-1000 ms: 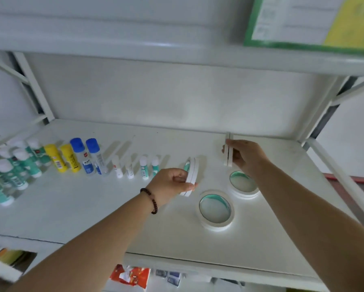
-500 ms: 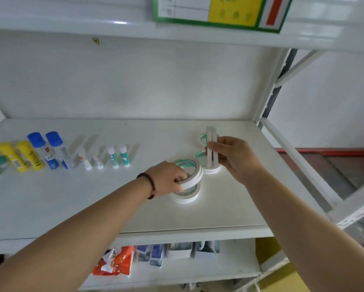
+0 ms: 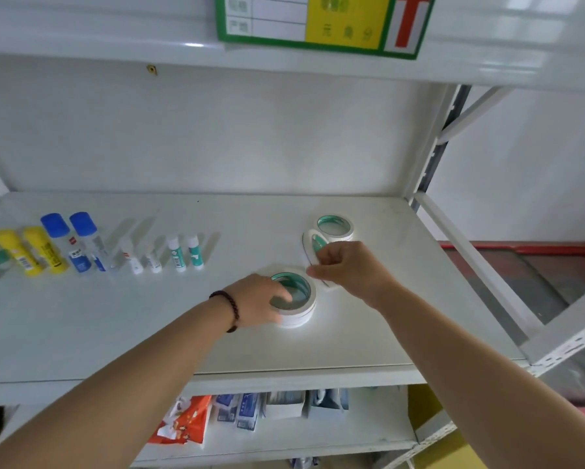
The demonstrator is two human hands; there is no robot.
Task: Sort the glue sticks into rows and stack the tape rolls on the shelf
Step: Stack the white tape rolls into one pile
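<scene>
A stack of white tape rolls with green cores (image 3: 309, 309) lies flat on the white shelf (image 3: 149, 319). My left hand (image 3: 259, 301) grips its top roll, fingertips inside the ring. My right hand (image 3: 346, 270) holds another tape roll (image 3: 309, 243) tilted on edge, just in front of a roll lying flat (image 3: 346, 231) farther back. Along the shelf's left side stand rows of glue sticks: yellow ones (image 3: 30, 252), blue-capped ones (image 3: 78, 242), small white ones (image 3: 136, 264) and teal-labelled ones (image 3: 186, 253).
A green and yellow price label (image 3: 318, 22) hangs from the shelf above. The white upright post (image 3: 429, 157) and a slanted rail (image 3: 470, 258) bound the shelf on the right. Packets, one orange (image 3: 186, 421), lie on the lower shelf.
My left hand has laid its roll flat on the lower roll. My right hand has come nearer and lower with its roll, tilting it. The view has shifted right.
</scene>
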